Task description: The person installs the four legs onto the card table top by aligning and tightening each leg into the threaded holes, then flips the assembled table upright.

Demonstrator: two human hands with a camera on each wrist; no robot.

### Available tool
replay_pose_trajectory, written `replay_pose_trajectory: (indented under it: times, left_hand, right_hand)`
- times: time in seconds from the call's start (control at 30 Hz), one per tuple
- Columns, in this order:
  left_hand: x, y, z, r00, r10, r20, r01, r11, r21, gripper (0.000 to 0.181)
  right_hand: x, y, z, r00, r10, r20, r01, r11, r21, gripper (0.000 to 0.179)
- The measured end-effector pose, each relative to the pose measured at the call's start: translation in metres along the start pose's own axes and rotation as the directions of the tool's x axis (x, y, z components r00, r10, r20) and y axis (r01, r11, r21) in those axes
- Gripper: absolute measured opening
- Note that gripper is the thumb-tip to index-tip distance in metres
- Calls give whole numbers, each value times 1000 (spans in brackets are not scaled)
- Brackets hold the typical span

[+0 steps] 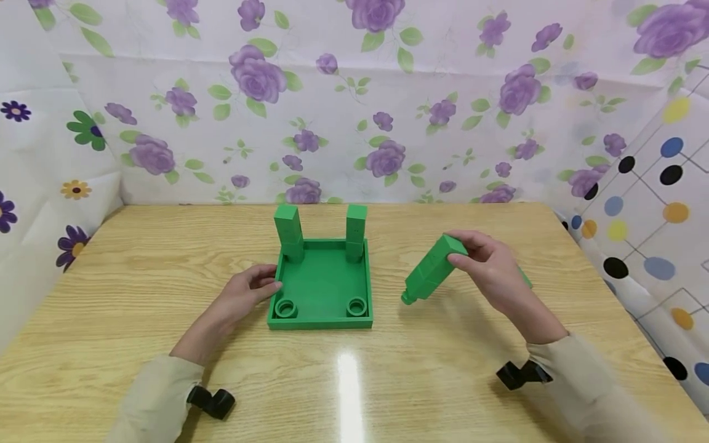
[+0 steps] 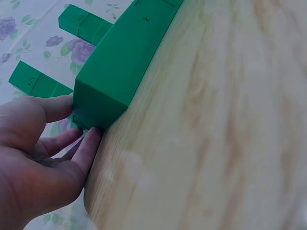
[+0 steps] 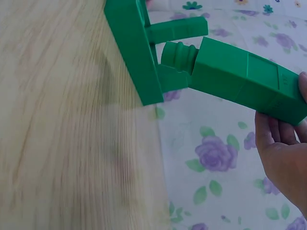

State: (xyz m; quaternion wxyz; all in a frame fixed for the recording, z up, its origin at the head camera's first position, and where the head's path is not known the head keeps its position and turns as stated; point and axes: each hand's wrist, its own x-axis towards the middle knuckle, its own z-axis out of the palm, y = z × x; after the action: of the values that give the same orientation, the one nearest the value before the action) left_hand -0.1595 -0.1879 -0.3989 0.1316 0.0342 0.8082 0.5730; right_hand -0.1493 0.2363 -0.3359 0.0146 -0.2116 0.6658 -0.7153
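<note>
A square green tray (image 1: 324,280) lies on the table, with two upright green posts (image 1: 288,231) at its back corners. Round ring-shaped sockets (image 1: 356,306) sit in both near corners. At the tray's left wall, my left hand (image 1: 246,292) holds the edge between thumb and fingers. To the right, my right hand (image 1: 492,274) grips the upper end of another green square post (image 1: 431,269), tilted with its threaded tip (image 3: 180,57) down toward the tray. This post is held above the table, apart from the tray.
Another green piece (image 1: 525,278) lies on the table behind my right hand, mostly hidden. The wooden table (image 1: 166,258) meets a flowered cloth (image 1: 332,123) at the back, and a dotted cloth (image 1: 637,221) hangs along the right side.
</note>
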Motion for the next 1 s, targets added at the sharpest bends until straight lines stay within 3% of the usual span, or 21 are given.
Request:
replay_pose_trajectory:
  times: [0.27, 0.57, 1.0]
  left_hand:
    - [1, 2, 1, 1000, -5, 8, 5, 1000, 1, 53]
    - [1, 3, 0, 1000, -13, 7, 13, 1000, 6, 54]
    - [-1, -1, -1, 1000, -3, -16, 3, 1000, 26, 52]
  right_hand:
    - [17, 3, 24, 997, -23, 69, 17, 997, 77, 33]
    - [35, 4, 53, 999, -10, 33, 8, 998, 66, 30]
    - [52, 0, 97, 997, 80, -7, -80, 993, -90, 34]
